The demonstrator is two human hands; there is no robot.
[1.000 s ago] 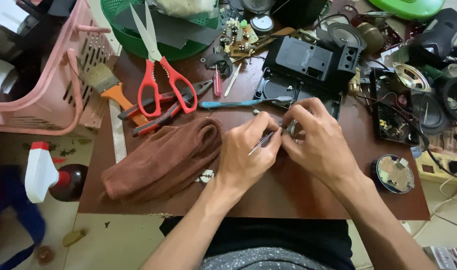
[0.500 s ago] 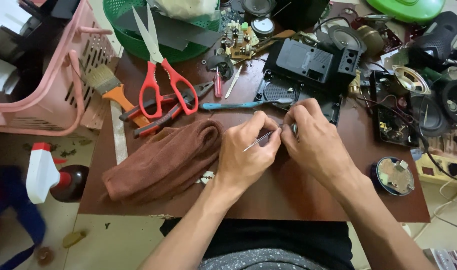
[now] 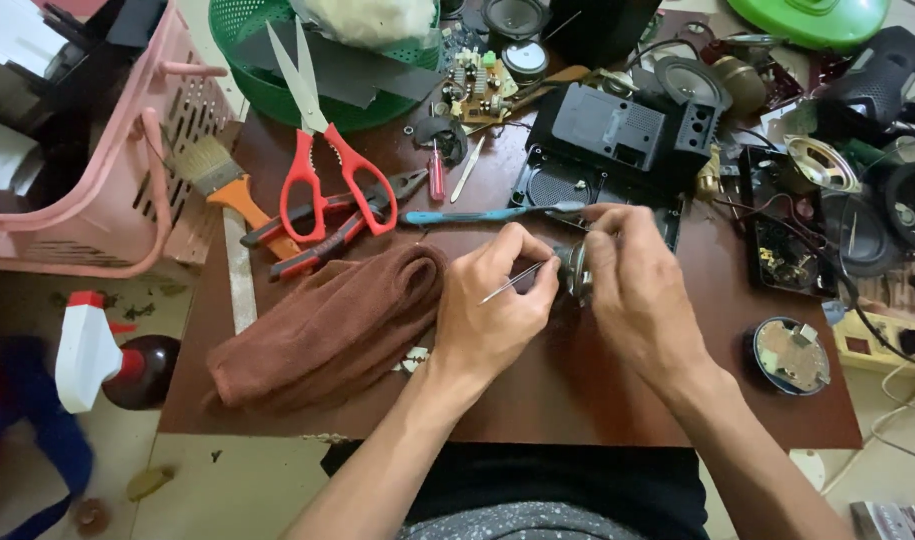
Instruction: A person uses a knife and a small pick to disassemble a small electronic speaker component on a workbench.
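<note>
My left hand pinches thin metal tweezers whose tip points right, toward a small dark round part. My right hand grips that part just above the brown table. Both hands meet at the middle of the table, in front of a black plastic housing. The part is mostly hidden by my right fingers.
A brown cloth lies left of my hands. Red scissors, pliers, a paintbrush and a blue toothbrush lie behind. A pink basket, green basket, speakers and circuit boards crowd the edges. A spray bottle stands on the floor.
Both hands have stayed together at the table's middle. The tweezers have tilted slightly and their tip sits closer to the part in my right hand.
</note>
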